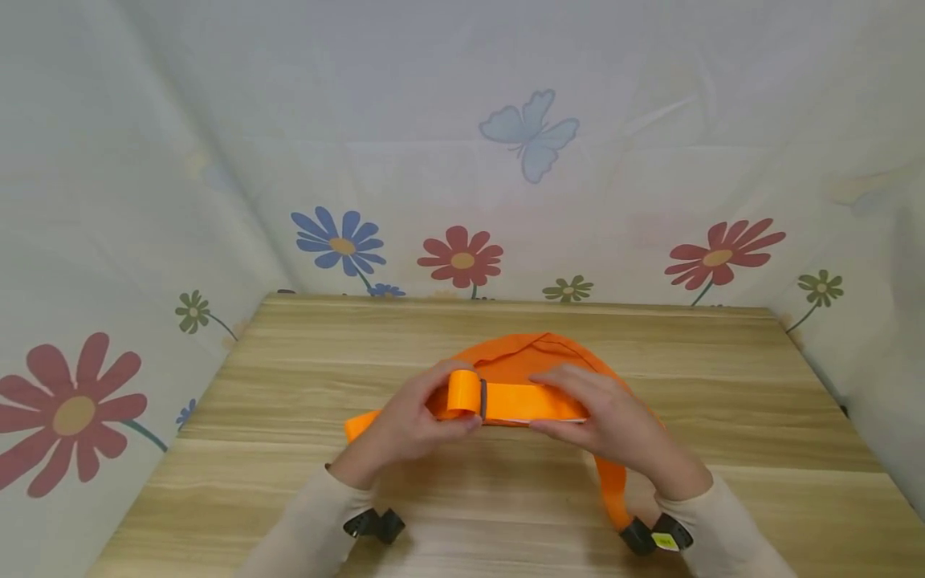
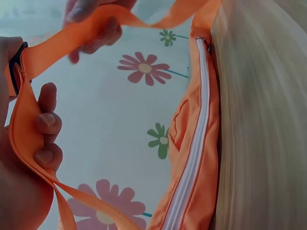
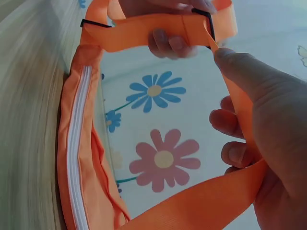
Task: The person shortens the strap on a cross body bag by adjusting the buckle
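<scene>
An orange zippered pouch bag [image 1: 509, 368] with a webbing strap [image 1: 523, 401] lies on the table behind both hands. Its white zipper [image 2: 199, 120] runs the length of the pouch in both wrist views. My left hand [image 1: 415, 417] grips the strap beside a dark slider buckle [image 1: 483, 400], where a loop of webbing curls up. To its right, my right hand [image 1: 614, 413] holds the same strap between thumb and fingers. Between the hands the strap is stretched roughly level, raised in front of the pouch. Parts of the strap are hidden behind the hands.
The wood-grain table [image 1: 289, 353] ends at a pale curtain [image 1: 405, 128] printed with flowers and a butterfly. Another stretch of webbing [image 1: 613, 486] hangs down near the right wrist. Small black devices [image 1: 374, 526] sit at the wrists.
</scene>
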`<action>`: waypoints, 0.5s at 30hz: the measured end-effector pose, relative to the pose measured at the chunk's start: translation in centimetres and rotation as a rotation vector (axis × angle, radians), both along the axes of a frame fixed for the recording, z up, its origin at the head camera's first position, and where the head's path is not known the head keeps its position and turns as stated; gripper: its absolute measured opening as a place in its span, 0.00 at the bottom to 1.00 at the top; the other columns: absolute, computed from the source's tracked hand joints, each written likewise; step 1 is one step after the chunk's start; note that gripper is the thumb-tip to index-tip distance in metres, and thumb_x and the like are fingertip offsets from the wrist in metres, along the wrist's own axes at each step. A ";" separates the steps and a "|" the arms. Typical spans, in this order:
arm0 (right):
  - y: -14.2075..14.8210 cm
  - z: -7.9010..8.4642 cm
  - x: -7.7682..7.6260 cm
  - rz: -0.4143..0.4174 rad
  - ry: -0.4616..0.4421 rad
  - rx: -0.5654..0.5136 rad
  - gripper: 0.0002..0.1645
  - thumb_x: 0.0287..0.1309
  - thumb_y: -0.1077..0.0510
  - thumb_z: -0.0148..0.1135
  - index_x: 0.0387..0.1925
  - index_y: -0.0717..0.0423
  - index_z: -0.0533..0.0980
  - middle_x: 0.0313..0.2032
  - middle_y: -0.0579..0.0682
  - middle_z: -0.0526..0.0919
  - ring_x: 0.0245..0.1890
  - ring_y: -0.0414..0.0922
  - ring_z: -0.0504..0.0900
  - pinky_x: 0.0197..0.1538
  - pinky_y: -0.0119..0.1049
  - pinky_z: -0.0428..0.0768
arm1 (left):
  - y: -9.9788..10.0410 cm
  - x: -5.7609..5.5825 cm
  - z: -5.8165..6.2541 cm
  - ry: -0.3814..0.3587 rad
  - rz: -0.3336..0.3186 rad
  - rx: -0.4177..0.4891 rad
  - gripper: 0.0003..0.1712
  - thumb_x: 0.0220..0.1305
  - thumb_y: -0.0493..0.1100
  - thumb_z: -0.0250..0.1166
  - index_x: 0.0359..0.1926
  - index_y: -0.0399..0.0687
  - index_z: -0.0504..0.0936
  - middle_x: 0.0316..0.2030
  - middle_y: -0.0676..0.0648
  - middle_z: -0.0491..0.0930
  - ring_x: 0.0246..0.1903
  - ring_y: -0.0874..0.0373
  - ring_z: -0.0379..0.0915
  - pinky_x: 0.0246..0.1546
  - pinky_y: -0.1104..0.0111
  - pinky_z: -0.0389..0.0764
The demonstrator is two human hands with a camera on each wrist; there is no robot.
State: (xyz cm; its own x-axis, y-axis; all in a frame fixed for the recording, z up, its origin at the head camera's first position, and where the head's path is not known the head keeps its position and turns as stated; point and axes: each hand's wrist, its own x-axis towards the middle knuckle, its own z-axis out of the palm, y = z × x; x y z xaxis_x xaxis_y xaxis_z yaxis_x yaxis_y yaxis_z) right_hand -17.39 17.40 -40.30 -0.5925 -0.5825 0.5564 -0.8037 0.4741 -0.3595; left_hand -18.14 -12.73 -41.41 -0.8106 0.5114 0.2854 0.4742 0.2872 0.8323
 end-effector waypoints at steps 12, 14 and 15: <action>0.0 -0.5 -0.2 0.040 0.038 -0.049 0.28 0.72 0.36 0.64 0.55 0.53 0.84 0.45 0.44 0.88 0.39 0.38 0.82 0.46 0.23 0.80 | -0.4 -0.4 -0.4 0.075 -0.057 0.039 0.28 0.65 0.37 0.75 0.64 0.48 0.75 0.48 0.48 0.81 0.49 0.55 0.78 0.54 0.67 0.85; -0.1 -0.5 -0.1 0.038 0.038 -0.053 0.28 0.72 0.36 0.65 0.55 0.53 0.84 0.45 0.44 0.88 0.39 0.38 0.81 0.45 0.24 0.80 | -0.4 -0.4 -0.5 0.090 -0.068 0.043 0.29 0.65 0.37 0.75 0.64 0.47 0.74 0.49 0.47 0.81 0.49 0.56 0.78 0.55 0.67 0.84; -0.2 -0.5 -0.1 0.036 0.036 -0.054 0.28 0.71 0.35 0.64 0.55 0.53 0.84 0.45 0.44 0.88 0.39 0.38 0.81 0.45 0.25 0.81 | -0.4 -0.5 -0.5 0.091 -0.071 0.046 0.30 0.65 0.36 0.75 0.65 0.46 0.74 0.49 0.47 0.81 0.49 0.56 0.78 0.56 0.67 0.84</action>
State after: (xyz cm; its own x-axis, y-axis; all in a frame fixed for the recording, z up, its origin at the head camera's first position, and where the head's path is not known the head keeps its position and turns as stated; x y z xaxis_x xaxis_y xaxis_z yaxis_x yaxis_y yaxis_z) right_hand -17.51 17.21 -40.84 -0.5510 -0.5716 0.6080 -0.8326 0.4254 -0.3546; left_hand -18.60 -13.14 -41.93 -0.7429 0.5510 0.3802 0.5657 0.2130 0.7966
